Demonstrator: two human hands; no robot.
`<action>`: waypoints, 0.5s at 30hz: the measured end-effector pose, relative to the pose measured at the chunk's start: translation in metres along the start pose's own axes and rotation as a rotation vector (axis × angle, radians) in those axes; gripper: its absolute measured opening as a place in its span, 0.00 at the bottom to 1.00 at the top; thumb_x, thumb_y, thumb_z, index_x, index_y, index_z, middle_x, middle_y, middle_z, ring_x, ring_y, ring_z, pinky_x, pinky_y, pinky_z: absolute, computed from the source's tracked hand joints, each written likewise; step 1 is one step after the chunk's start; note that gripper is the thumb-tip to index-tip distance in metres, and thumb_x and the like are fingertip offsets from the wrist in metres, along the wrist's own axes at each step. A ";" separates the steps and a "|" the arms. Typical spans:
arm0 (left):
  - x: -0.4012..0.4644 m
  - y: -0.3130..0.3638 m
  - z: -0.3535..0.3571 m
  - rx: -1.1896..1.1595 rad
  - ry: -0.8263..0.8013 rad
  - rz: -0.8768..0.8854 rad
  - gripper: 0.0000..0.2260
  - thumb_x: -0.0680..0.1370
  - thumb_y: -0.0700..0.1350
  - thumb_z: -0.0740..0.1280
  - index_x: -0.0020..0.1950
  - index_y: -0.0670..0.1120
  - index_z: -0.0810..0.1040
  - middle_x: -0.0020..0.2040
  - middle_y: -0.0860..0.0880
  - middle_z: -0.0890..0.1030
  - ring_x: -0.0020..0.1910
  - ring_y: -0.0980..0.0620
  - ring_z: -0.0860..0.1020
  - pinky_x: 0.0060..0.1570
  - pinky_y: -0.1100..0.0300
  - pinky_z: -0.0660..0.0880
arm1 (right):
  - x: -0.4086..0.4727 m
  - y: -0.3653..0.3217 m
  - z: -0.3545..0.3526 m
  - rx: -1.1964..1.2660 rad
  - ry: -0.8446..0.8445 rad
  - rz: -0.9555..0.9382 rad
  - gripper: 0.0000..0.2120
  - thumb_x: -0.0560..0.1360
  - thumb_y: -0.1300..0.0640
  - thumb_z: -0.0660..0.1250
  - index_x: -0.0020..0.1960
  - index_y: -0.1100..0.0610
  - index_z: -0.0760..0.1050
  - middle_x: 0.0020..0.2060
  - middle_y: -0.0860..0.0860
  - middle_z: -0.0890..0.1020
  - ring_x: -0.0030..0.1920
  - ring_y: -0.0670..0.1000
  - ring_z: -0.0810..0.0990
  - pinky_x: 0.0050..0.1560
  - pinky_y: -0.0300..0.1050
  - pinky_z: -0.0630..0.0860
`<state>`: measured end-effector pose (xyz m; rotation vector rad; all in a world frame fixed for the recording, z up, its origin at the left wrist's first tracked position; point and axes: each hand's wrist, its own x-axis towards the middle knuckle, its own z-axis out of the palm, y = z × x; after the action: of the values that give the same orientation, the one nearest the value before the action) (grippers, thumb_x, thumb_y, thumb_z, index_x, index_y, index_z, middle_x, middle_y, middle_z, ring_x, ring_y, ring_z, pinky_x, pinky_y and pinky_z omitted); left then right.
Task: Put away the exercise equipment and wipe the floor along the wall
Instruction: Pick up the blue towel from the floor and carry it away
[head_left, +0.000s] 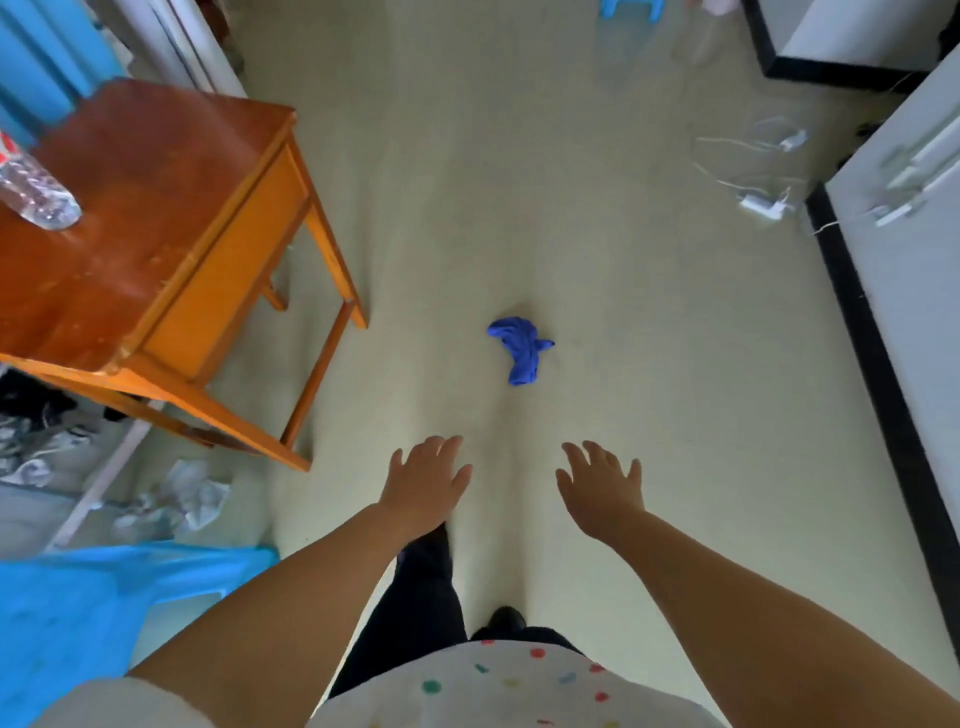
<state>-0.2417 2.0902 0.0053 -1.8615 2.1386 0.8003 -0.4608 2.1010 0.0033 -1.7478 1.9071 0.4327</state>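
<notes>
Blue cloth crumpled on the floor (untouched), left hand and right hand empty, fingers spread.

Pale floor, orange wooden table left, white wall right.

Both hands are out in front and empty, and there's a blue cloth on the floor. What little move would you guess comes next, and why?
Probably a bend down to pick up the cloth. It lies crumpled on the floor just ahead, and the left hand and right hand are both open, holding nothing, stretched toward it. Wiping along the wall needs the cloth in hand first.
</notes>
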 end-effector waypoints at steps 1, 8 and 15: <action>0.021 -0.008 -0.007 0.009 -0.007 -0.012 0.22 0.83 0.54 0.49 0.77 0.50 0.55 0.74 0.49 0.62 0.73 0.49 0.62 0.73 0.48 0.52 | 0.018 -0.005 -0.006 0.004 0.003 -0.007 0.23 0.82 0.47 0.46 0.76 0.49 0.52 0.76 0.52 0.55 0.75 0.53 0.56 0.74 0.61 0.46; 0.170 -0.044 -0.097 0.055 -0.027 0.014 0.23 0.83 0.54 0.49 0.76 0.50 0.56 0.74 0.48 0.63 0.72 0.48 0.64 0.72 0.48 0.56 | 0.136 -0.026 -0.077 0.153 -0.001 0.147 0.23 0.82 0.47 0.46 0.76 0.49 0.51 0.76 0.51 0.55 0.75 0.53 0.57 0.73 0.60 0.49; 0.293 -0.034 -0.158 0.153 -0.119 0.129 0.22 0.82 0.53 0.51 0.76 0.48 0.57 0.72 0.46 0.65 0.70 0.45 0.65 0.70 0.47 0.59 | 0.217 -0.033 -0.131 0.290 0.019 0.257 0.23 0.82 0.48 0.48 0.76 0.50 0.54 0.75 0.51 0.58 0.73 0.53 0.61 0.73 0.57 0.53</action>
<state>-0.2329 1.7558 -0.0129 -1.5752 2.1950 0.7299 -0.4567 1.8457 -0.0092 -1.3336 2.0983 0.2159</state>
